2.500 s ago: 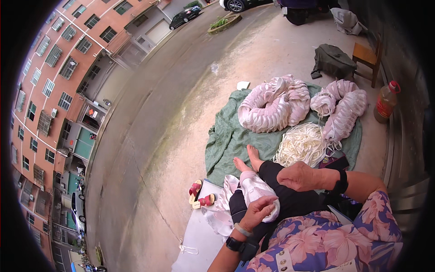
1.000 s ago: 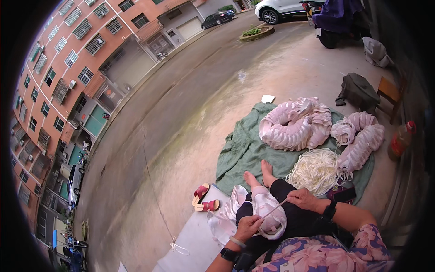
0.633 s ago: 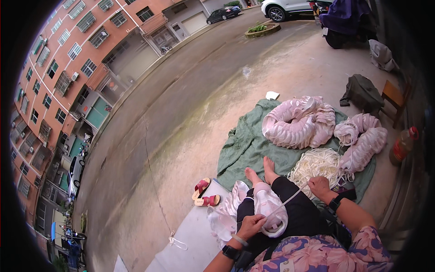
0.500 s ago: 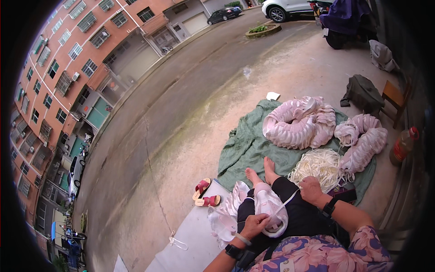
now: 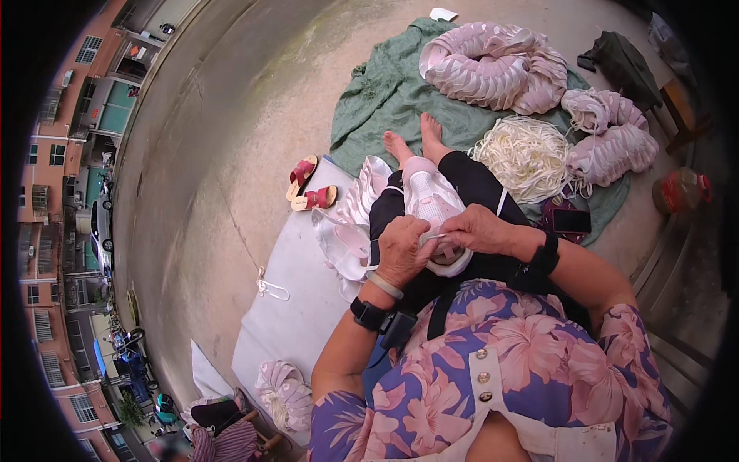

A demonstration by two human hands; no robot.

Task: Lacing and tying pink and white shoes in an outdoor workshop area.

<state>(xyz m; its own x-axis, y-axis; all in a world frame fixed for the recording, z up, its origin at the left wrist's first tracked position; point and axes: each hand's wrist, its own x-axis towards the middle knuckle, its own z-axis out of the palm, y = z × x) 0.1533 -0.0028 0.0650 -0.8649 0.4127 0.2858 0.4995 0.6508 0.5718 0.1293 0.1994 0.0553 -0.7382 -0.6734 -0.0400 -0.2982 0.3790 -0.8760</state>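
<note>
A pink-and-white shoe upper [image 5: 431, 202] lies across my lap between my dark-trousered legs, its opening toward me. My left hand [image 5: 403, 250] is closed at the near end of the lacing, thumb and fingers pinched together. Against it my right hand [image 5: 483, 230] pinches at the same spot, with a short piece of white shoelace showing between the fingertips. Part of a white lace hangs over my right thigh. Left of my leg lies a row of nested white and pink uppers [image 5: 350, 239]. A heap of loose white laces [image 5: 523, 158] sits beyond my right knee.
Coiled strings of uppers [image 5: 500, 69] and a smaller bundle [image 5: 612, 154] rest on the green cloth [image 5: 369, 115]. A phone [image 5: 572, 221] lies by the laces. At right stands a red-capped bottle [image 5: 681, 191]. Red sandals [image 5: 312, 185] are beside the pale sheet [image 5: 285, 308].
My right hand has come in from the right, where it held the lace stretched out, to meet my left hand at the shoe upper. The view has tilted down toward my lap.
</note>
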